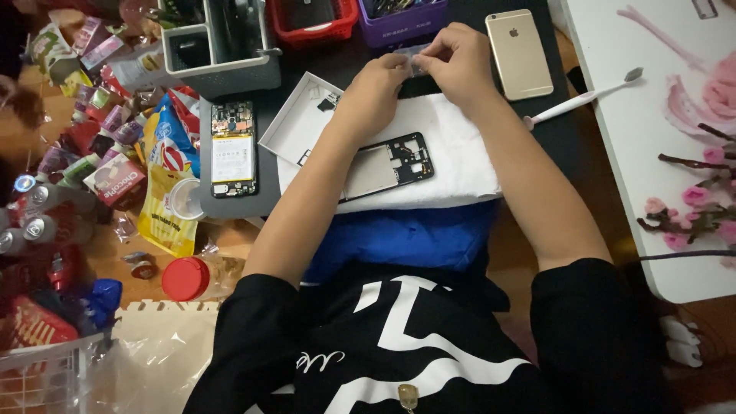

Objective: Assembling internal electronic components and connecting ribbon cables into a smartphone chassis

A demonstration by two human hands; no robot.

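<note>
Head view: both hands' (418,77) grip pinching a small clear piece (418,60), gold phone (519,54) beside, phone frame (387,169) below.

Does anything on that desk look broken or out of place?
Yes. An opened phone lies on the dark mat with its insides bare, and its black frame sits apart on the white towel. Snack packets are heaped messily at the left.

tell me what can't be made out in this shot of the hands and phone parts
Head view only:
- Small clear piece pinched between left hand and right hand: fingers cover it, too small to identify.
- Phone frame: left forearm crosses it.
- Red basket and purple basket: cut by top edge.
</note>
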